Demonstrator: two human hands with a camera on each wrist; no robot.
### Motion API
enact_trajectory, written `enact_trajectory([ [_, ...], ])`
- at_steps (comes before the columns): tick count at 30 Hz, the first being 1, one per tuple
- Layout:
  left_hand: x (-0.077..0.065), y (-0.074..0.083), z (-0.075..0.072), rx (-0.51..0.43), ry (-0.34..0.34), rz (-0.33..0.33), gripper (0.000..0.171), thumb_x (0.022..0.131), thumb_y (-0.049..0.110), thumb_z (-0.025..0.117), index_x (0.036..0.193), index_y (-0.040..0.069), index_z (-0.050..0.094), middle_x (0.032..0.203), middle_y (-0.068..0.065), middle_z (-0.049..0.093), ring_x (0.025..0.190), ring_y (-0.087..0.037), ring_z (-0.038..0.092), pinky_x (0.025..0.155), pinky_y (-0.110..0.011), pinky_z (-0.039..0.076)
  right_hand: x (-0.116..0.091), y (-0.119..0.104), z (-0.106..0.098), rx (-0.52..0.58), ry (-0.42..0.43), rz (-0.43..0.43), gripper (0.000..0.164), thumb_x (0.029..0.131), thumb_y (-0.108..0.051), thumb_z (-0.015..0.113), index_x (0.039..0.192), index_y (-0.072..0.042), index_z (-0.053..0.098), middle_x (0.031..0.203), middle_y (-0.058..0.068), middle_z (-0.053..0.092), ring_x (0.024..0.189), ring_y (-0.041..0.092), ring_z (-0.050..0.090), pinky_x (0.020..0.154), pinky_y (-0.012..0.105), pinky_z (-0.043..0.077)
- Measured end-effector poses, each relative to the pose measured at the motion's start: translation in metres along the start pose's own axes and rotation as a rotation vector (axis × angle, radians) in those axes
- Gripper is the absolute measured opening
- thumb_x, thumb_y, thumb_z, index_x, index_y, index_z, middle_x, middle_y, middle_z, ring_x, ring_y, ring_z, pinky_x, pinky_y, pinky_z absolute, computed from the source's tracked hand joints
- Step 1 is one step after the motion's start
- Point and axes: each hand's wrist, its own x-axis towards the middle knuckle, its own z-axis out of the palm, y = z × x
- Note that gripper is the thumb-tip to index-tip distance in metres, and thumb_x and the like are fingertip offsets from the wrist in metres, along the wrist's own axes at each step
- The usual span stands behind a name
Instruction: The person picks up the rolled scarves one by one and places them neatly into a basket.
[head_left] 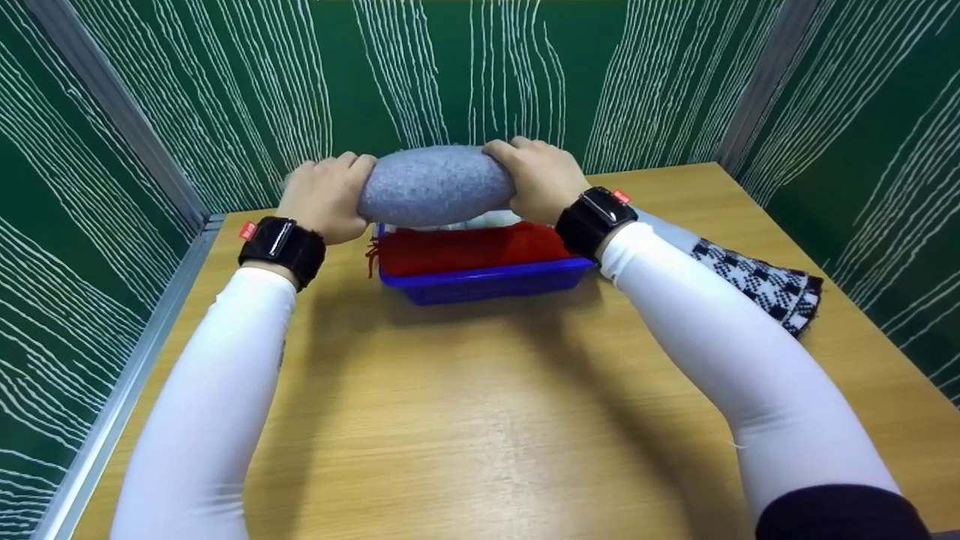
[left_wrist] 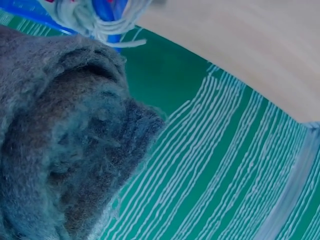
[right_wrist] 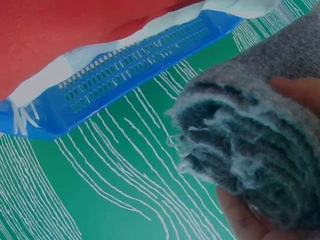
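A rolled grey woollen scarf (head_left: 439, 186) is held up level above the back of the table, in front of the wall. My left hand (head_left: 326, 195) grips its left end and my right hand (head_left: 544, 180) its right end. In the left wrist view the scarf's coiled end (left_wrist: 85, 130) fills the left side; no fingers show there. The right wrist view shows the other frayed, layered end (right_wrist: 235, 145), with fingers (right_wrist: 240, 215) curled under it. Below the roll stands a blue plastic basket (head_left: 495, 285) holding a red fringed cloth (head_left: 465, 251) and a white cloth (head_left: 491, 219).
A pale grey cloth with a black-and-white patterned end (head_left: 757, 281) lies on the wooden table (head_left: 465, 420) at the right, partly behind my right arm. Green walls (head_left: 465, 67) with white lines enclose the table at the back and sides.
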Motion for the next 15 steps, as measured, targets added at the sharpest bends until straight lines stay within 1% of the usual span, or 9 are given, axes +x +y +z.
enact_trajectory([
  [5,0.006,0.006,0.002,0.002,-0.008,0.007,0.063,0.082,0.013,0.077,0.142,0.004,0.057,0.132,-0.023,0.068,0.118,-0.046,0.07,0.098,-0.062,0.056,-0.004,0.008,-0.001,0.005,0.009,0.006,0.069,0.086,-0.004,0.079,0.151,-0.015,0.06,0.139,0.022,0.068,0.128,0.044,0.065,0.11,0.064,0.054],
  [12,0.01,0.012,0.005,-0.015,0.008,0.014,0.069,0.08,0.025,0.087,0.14,0.005,0.058,0.132,-0.023,0.068,0.119,-0.045,0.069,0.095,-0.062,0.056,-0.007,0.014,-0.002,0.01,0.017,0.017,0.07,0.084,-0.005,0.079,0.151,-0.015,0.059,0.139,0.022,0.068,0.129,0.045,0.065,0.11,0.065,0.053],
  [15,0.012,0.014,0.006,-0.02,0.009,0.014,0.069,0.08,0.024,0.086,0.14,0.005,0.058,0.132,-0.022,0.069,0.12,-0.046,0.069,0.096,-0.062,0.055,-0.008,0.017,-0.002,0.012,0.013,0.03,0.072,0.083,-0.003,0.078,0.152,-0.015,0.059,0.14,0.022,0.067,0.13,0.045,0.064,0.111,0.065,0.053],
])
